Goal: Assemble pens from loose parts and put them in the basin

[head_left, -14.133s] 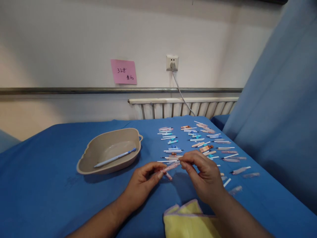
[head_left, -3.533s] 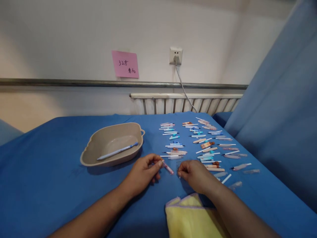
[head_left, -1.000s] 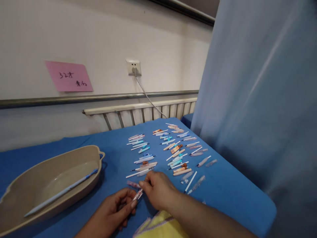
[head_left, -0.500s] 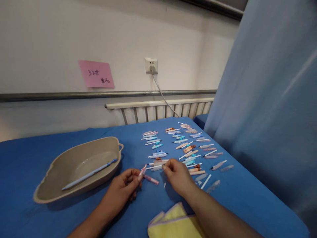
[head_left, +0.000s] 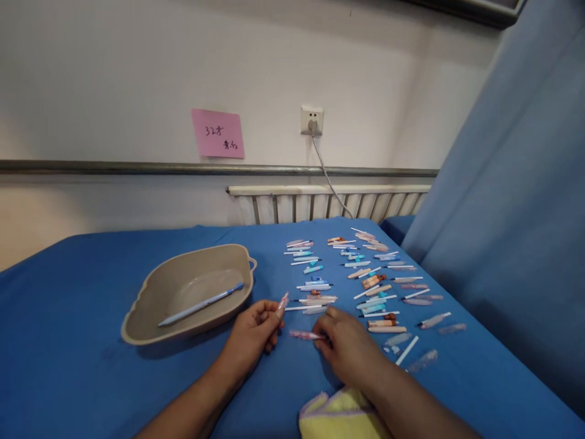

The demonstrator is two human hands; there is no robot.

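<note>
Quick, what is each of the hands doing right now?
Left hand: closed, pinching a small pink-tipped clear tube.
Right hand: fingers curled on a pink tube lying on the blue cloth.

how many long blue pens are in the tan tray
1. A single long blue pen lies slantwise inside the tan tray, left of the left hand; nothing else shows in it.
</note>
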